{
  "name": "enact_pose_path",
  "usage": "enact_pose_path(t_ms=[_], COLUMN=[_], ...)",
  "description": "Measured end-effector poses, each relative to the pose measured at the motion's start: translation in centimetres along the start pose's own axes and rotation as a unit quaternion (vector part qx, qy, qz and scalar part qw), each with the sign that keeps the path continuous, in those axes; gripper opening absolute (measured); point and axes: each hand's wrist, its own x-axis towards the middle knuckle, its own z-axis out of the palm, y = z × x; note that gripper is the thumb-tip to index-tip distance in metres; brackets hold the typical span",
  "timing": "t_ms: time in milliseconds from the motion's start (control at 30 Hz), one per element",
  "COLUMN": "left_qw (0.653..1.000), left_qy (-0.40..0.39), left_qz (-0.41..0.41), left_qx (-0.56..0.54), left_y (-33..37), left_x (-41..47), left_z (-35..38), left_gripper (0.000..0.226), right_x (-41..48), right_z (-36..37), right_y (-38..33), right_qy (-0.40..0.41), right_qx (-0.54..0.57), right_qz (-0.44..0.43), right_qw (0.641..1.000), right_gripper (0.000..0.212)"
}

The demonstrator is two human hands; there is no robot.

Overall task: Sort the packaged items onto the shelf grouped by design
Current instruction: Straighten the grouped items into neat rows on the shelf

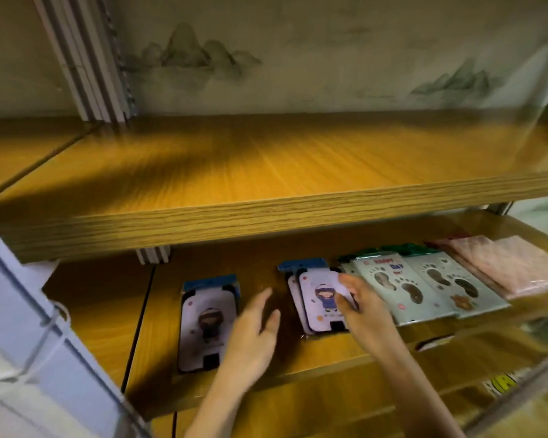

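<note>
Right hand (363, 306) on card stack (321, 300), left hand (255, 324) open

A wood-grain lower shelf (222, 371) carried the packages in a row. At the left lay a blue-topped pack with a brown-haired figure (207, 322); to its right, apart from it, a small stack of packs showing a blue-clad figure (320, 298). Just beside those lay overlapping pale green paw-print packs (424, 286), and at the far right pink packs (506, 267). The upper shelf (266, 172) carried white boards (86, 58) leaning at its far left.
</note>
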Motion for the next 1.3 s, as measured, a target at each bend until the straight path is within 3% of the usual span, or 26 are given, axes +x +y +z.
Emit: enact_pose_path(t_ms=[167, 400, 633, 900, 1167, 1300], left_qw=[0.999, 0.986, 0.981, 0.974, 0.976, 0.982], left_qy=[0.002, 0.068, 0.090, 0.167, 0.166, 0.174], left_qz=[-0.031, -0.049, -0.063, -0.106, -0.125, -0.078], left_qx=[-0.044, -0.147, -0.159, -0.112, -0.058, -0.006], left_y=[1.7, 1.9, 2.2, 0.2, 0.3, 1.4], left_x=[2.5, 3.1, 3.0, 1.4, 0.9, 0.6], left_z=[4.5, 6.8, 7.5, 5.2, 3.9, 3.9], left_gripper=[0.051, 0.051, 0.054, 0.056, 0.056, 0.057], right_x=[1.1, 2.5, 1.8, 0.6, 0.0, 0.0], right_z=[-0.5, 0.2, 0.3, 2.9, 3.2, -0.2], right_y=[1.2, 1.4, 2.7, 1.6, -0.3, 0.4], right_qy=[-0.046, -0.082, -0.087, -0.164, -0.206, -0.189], right_qx=[-0.043, -0.018, 0.041, 0.159, 0.141, 0.102], right_qz=[0.042, 0.011, 0.026, 0.014, 0.002, -0.053], right_qw=[0.997, 0.996, 0.995, 0.974, 0.968, 0.975], right_gripper=[0.049, 0.054, 0.059, 0.054, 0.058, 0.055])
